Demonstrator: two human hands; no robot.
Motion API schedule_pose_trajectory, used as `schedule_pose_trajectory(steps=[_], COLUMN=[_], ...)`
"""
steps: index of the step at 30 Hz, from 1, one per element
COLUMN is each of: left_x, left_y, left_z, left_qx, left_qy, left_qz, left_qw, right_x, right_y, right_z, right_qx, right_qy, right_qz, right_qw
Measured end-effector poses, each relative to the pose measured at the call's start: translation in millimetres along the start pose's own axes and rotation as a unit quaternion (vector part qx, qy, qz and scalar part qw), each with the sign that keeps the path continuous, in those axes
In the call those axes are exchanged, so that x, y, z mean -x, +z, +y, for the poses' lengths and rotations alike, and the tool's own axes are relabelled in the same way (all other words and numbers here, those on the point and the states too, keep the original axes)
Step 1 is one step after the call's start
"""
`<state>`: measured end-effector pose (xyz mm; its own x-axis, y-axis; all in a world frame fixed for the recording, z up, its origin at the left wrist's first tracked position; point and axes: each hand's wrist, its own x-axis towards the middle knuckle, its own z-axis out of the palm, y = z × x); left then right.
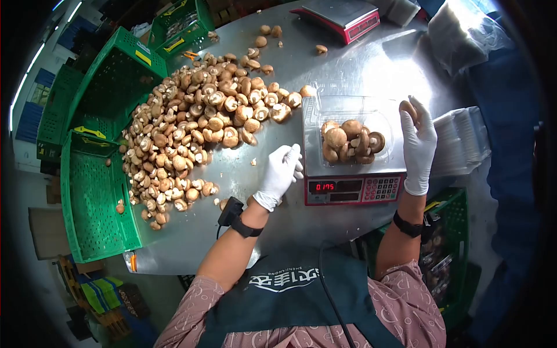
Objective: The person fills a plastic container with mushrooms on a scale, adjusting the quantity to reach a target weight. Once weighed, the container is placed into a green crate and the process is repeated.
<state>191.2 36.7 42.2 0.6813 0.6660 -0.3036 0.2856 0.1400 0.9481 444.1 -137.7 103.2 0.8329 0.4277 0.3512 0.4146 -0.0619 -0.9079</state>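
Weighing appears in hand: right hand (pixel 419 145) pinches one mushroom (pixel 408 108) at the right edge of the tray (pixel 325 107) on the scale (pixel 351 188). Left hand (pixel 280 173) rests slack and empty on the worktop (pixel 371 64). Next move likely calls for checking the display.

A heap of brown mushrooms (pixel 191 127) is covering the left half of the shiny steel desk (pixel 360 64), with green plastic crates (pixel 93 197) walling its left edge. A red digital scale (pixel 351 188) carrying a clear plastic tray (pixel 348 110) is blocking the near middle. Bare steel is lying open beyond the scale; the left hand (pixel 281 171) is filling the gap between heap and scale.
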Motion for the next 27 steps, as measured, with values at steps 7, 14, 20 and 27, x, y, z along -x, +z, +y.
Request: schedule_pose_trajectory(steps=[7,14,20,27], left_x=[-2,3,5,2], left_y=[-2,14,35,39], left_z=[4,8,10,10], left_qx=[0.005,-0.013,-0.044,0.053], left_qy=[-0.011,-0.033,-0.093,-0.11], left_qz=[0.008,-0.026,-0.13,-0.157], left_qw=[1.0,0.999,0.986,0.98], right_x=[3,5,-10,-42], right_y=[8,18,14,32], right_z=[5,6,35,103], right_qx=[0.043,0.119,0.053,0.023], right_qy=[0.013,-0.022,-0.004,0.18], right_qz=[-0.025,-0.072,-0.11,-0.128], right_qw=[0.999,0.99,0.993,0.975])
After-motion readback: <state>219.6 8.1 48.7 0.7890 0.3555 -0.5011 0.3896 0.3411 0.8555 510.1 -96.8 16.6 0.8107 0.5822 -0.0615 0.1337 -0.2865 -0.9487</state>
